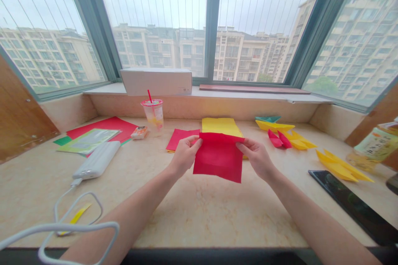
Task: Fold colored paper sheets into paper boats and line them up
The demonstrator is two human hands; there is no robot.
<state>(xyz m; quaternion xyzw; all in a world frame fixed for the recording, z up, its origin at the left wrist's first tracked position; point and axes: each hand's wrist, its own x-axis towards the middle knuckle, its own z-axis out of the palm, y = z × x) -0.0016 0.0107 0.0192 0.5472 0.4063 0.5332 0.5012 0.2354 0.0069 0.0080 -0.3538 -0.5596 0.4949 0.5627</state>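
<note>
The red sheet (pixel 218 159) is held in front of the person, over the middle of the counter (pixel 217 219). The left hand (pixel 187 153) is closed in a pinch at the upper left corner; the right hand (pixel 255 152) is pinched closed at the upper right. Gripping 2 opposite corners appears intended to keep the far edge taut and the sheet flat.

The yellow paper stack (pixel 218 125) and red paper stack (pixel 178 136) lie just beyond, presumably for easy reach. Folded yellow pieces (pixel 275 126) and 1 folded red piece (pixel 279 138) sit to the right, probably to keep the space before the person free.

Visibility limits: the red sheet covers part of the yellow paper stack. The fingers behind the sheet are hidden. Whether its lower edge touches the counter cannot be determined. The bottle (pixel 376 143) and phone (pixel 351 203) are cut off at the right border.
</note>
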